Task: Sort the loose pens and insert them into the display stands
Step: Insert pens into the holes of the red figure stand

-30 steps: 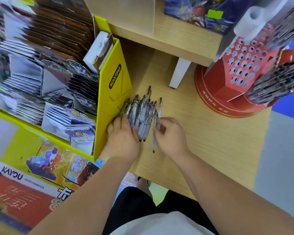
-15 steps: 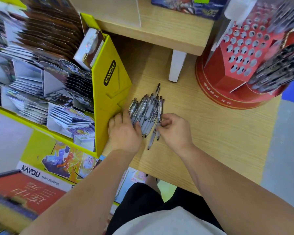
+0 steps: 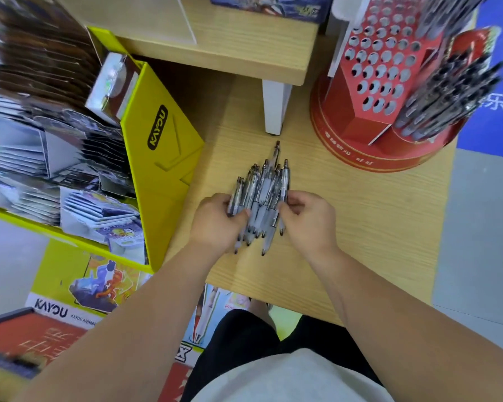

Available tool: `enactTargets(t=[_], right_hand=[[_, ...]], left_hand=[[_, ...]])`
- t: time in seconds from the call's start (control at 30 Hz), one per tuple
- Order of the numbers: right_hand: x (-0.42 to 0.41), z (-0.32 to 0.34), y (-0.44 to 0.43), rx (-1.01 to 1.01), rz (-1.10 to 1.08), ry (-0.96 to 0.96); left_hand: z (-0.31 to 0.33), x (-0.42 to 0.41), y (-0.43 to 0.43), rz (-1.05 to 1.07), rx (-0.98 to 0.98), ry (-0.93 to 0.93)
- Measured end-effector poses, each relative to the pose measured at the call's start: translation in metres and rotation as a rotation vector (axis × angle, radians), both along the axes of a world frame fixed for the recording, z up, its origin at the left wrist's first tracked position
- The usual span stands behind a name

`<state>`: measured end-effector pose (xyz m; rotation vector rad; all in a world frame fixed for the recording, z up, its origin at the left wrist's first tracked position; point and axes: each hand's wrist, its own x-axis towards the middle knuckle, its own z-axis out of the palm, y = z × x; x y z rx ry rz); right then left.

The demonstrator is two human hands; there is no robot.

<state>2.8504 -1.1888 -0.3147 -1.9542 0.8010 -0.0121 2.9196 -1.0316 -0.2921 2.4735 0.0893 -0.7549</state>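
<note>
A bundle of several clear-bodied pens [image 3: 262, 192] with dark tips lies gathered on the light wooden table [image 3: 360, 227]. My left hand [image 3: 215, 224] grips the bundle from its left side, fingers curled round the pens. Opposite it, my right hand [image 3: 310, 219] pinches the right edge of the same bundle with thumb and fingertips. One pen [image 3: 276, 150] sticks out beyond the others at the far end. A red display stand [image 3: 381, 82] with rows of round holes rises at the back right, with dark pens [image 3: 453, 91] filling its right face.
A yellow card display [image 3: 160, 158] full of card packs stands close on the left of the pens. A raised wooden shelf [image 3: 233, 39] with a white leg [image 3: 275, 108] crosses the back. The table's front edge runs just below my wrists.
Both hands have closed in from the sides and gathered the spread pens into one tight bundle. The stray pen on the right has joined the bundle.
</note>
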Motion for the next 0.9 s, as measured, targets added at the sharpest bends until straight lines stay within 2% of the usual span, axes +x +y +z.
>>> enactTargets(t=[0.1, 0.4, 0.67, 0.8, 0.9], right_hand=[[-0.007, 0.003, -0.013, 0.014, -0.038, 0.026], [-0.028, -0.005, -0.055, 0.114, -0.2, 0.143], [-0.03, -0.008, -0.05, 0.172, -0.2, 0.127], [-0.03, -0.012, -0.047, 0.318, -0.276, 0.112], [-0.031, -0.011, -0.048, 0.35, -0.278, 0.092]], left_hand=[[-0.002, -0.003, -0.013, 0.077, -0.119, 0.104], [-0.008, -0.013, -0.059, 0.036, -0.164, 0.214], [-0.004, -0.027, -0.076, -0.123, -0.078, 0.108], [0.0, -0.023, -0.077, -0.065, -0.15, 0.185], [0.001, -0.019, -0.074, 0.0, -0.234, 0.274]])
